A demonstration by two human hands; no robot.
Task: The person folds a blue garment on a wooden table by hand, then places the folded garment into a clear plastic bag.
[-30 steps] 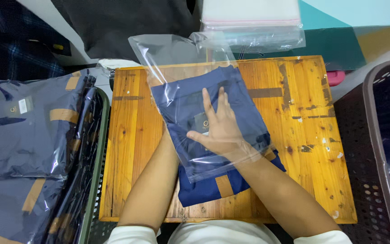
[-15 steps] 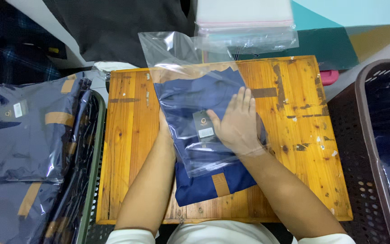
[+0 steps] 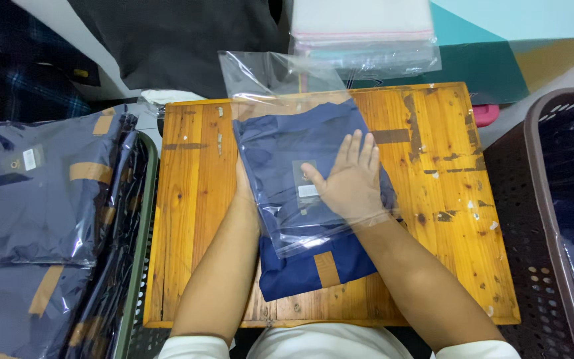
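Observation:
A folded navy garment (image 3: 280,149) with tan stripes lies on the wooden table (image 3: 194,199), most of it inside a clear plastic bag (image 3: 267,73). Its near end (image 3: 300,272) sticks out of the bag's mouth toward me. My right hand (image 3: 350,179) is inside the bag, lying flat on the garment with fingers straight, next to a small tag. My left hand (image 3: 242,189) grips the bag's left edge, its fingers tucked under and hidden.
A stack of empty clear bags (image 3: 363,33) lies beyond the table. A green-rimmed basket (image 3: 142,219) on the left holds several bagged navy garments (image 3: 34,193). A dark brown basket (image 3: 533,199) stands at the right. A small pink object (image 3: 485,113) sits by the table's far right corner.
The garment has slid farther into the bag, away from me. My right hand has moved forward with it and flattened. My left hand stays at the bag's left edge.

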